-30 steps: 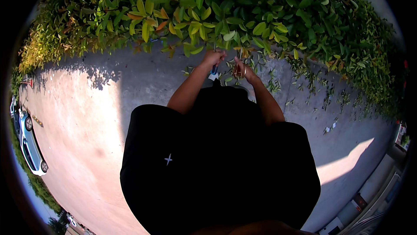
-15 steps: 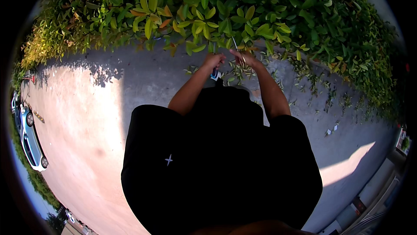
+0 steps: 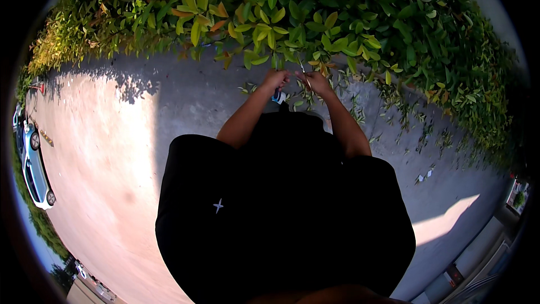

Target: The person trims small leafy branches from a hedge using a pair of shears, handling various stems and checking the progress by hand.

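A leafy green hedge (image 3: pixel 270 17) spreads across the far side, some of its leaves yellow and orange. My right hand (image 3: pixel 318 83) is closed around scissors (image 3: pixel 302 65), their thin metal blades pointing up at the hedge's lower edge. Beside it on the left is my left hand (image 3: pixel 274 79), its fingers curled shut just below the leaves. A thin upright strip rises from that fist; whether it is a stem or something else is too small to tell. Below the left hand shows a small blue and white thing (image 3: pixel 278 97), partly covered by my dark clothing.
Cut leaves and twigs (image 3: pixel 413 124) lie scattered on the grey pavement (image 3: pixel 197 90) along the hedge, mostly to the right. Small white scraps (image 3: pixel 424 176) lie there too. A light blue and white car (image 3: pixel 36 174) stands at the far left.
My right hand has moved slightly down and turned, and the scissors sit lower, closer to my left hand. My left hand has barely moved.
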